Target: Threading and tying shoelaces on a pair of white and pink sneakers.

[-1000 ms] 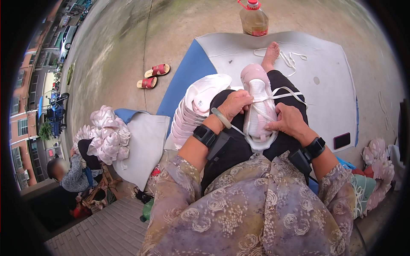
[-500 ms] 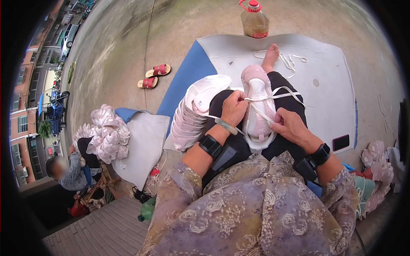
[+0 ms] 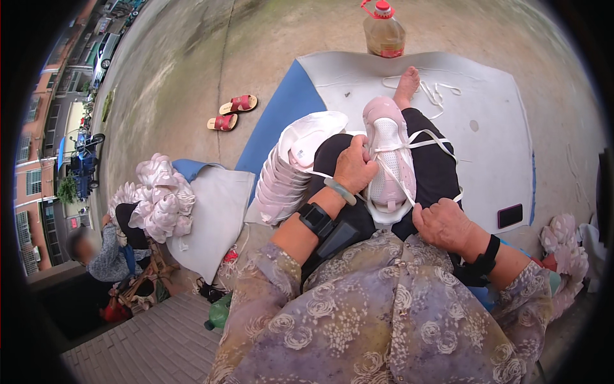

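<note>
A pink and white shoe upper (image 3: 378, 114) lies lengthwise between my thighs, toe end pointing away from me. White shoelace (image 3: 430, 142) crosses its mesh middle and trails over my right thigh. Beside its left edge, my left hand (image 3: 355, 165) is closed with thumb and fingers pinched on the lace; the fingertips are partly hidden. My right hand (image 3: 442, 224), lower and to the right near the heel end, pinches another stretch of the lace, drawn taut from the upper. A nested stack of similar pink uppers (image 3: 279, 191) leans by my left thigh.
A white mat (image 3: 492, 128) with a blue underside spreads ahead, bearing loose laces and a phone (image 3: 510, 216). Beyond it stands a red-capped bottle (image 3: 385, 35). Red slippers (image 3: 238, 104) lie left. Another person (image 3: 110, 259) sits far left by heaped pink uppers (image 3: 160, 198).
My right hand has moved down and right, away from the upper, pulling its lace with it. My left hand has turned and risen slightly at the upper's left edge.
</note>
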Available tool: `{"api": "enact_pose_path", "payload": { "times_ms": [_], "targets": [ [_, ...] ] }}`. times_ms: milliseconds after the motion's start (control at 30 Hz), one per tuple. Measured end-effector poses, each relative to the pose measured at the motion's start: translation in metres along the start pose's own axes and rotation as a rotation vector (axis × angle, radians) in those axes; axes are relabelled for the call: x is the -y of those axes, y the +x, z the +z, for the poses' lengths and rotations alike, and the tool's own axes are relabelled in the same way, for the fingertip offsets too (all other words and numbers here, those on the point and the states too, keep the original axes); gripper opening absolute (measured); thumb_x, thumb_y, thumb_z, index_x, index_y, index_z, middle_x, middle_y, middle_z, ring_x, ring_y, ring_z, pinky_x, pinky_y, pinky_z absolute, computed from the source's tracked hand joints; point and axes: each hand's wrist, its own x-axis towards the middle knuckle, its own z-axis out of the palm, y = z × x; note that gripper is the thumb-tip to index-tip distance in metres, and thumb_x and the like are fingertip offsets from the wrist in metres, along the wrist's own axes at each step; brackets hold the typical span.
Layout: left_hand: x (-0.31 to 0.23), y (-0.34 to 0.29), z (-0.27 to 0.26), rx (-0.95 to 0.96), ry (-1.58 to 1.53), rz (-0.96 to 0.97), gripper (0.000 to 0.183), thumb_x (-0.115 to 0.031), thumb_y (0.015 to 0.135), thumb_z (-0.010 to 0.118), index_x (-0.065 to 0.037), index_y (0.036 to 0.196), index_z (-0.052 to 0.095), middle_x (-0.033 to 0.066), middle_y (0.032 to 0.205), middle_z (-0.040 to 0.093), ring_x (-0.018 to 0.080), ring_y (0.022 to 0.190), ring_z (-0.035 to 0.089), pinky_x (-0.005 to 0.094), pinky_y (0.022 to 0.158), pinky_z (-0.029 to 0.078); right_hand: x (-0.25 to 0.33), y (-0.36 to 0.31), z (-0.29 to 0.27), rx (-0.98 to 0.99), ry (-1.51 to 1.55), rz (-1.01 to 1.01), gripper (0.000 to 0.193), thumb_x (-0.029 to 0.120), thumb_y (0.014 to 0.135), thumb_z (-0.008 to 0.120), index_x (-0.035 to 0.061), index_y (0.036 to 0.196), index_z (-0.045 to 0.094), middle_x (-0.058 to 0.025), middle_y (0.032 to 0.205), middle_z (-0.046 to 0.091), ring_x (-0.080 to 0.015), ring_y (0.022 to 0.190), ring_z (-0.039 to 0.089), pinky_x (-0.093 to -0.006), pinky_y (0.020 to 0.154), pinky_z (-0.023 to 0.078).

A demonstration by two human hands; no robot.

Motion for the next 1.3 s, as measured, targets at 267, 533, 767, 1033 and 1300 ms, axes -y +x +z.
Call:
{"api": "enact_pose_path", "payload": {
  "times_ms": [267, 533, 767, 1033, 1300],
  "targets": [
    [0.001, 0.002, -0.004, 0.000, -0.070, 0.015, 0.039, -0.009, 0.069, 0.061, 0.003, 0.104, 0.047, 0.0073, 0.068, 0.056, 0.0157, 0.054, 0.054, 0.0279, 0.057, 0.046, -0.028, 0.016, 0.023, -0.124, 0.948, 0.717, 0.019, 0.022, 0.087, 0.053, 0.0028, 0.087, 0.053, -0.0159, 0.062, 0.054, -0.0348, 0.060, 0.055, -0.0403, 0.055, 0.043],
    [-0.020, 0.000, 0.007, -0.249, 0.303, 0.279, 0.036, -0.016, 0.071, 0.065, -0.002, 0.097, 0.046, 0.0138, 0.087, 0.054, 0.0310, 0.081, 0.054, 0.0388, 0.073, 0.044, -0.048, 0.071, 0.034, -0.343, 0.716, 0.847, 0.041, 0.029, 0.076, 0.067, 0.0059, 0.102, 0.046, -0.0126, 0.074, 0.058, -0.0318, 0.066, 0.059, -0.0387, 0.058, 0.045],
    [-0.024, 0.011, 0.012, -0.204, 0.271, 0.312, 0.055, -0.018, 0.066, 0.071, -0.002, 0.108, 0.040, 0.0174, 0.108, 0.047, 0.0363, 0.103, 0.045, 0.0412, 0.088, 0.037, -0.053, 0.070, 0.028, -0.095, 0.727, 0.846, 0.057, 0.034, 0.070, 0.070, 0.0032, 0.110, 0.044, -0.0166, 0.090, 0.059, -0.0341, 0.086, 0.059, -0.0413, 0.072, 0.045],
    [-0.016, 0.025, 0.005, -0.031, 0.137, 0.357, 0.075, -0.017, 0.061, 0.074, -0.002, 0.122, 0.033, 0.0191, 0.117, 0.044, 0.0366, 0.114, 0.043, 0.0389, 0.097, 0.036, -0.051, 0.061, 0.034, -0.126, 0.686, 0.803, 0.062, 0.022, 0.069, 0.064, -0.0055, 0.119, 0.039, -0.0235, 0.103, 0.056, -0.0363, 0.098, 0.055, -0.0438, 0.080, 0.045],
    [-0.027, 0.021, 0.018, -0.041, 0.193, 0.200, 0.080, -0.020, 0.063, 0.071, -0.002, 0.128, 0.027, 0.0216, 0.130, 0.036, 0.0383, 0.108, 0.046, 0.0433, 0.090, 0.039, -0.042, 0.060, 0.055, -0.421, 0.452, 0.647, 0.051, 0.013, 0.068, 0.057, -0.0046, 0.114, 0.042, -0.0193, 0.091, 0.054, -0.0350, 0.085, 0.055, -0.0435, 0.075, 0.045]
  ]
}}
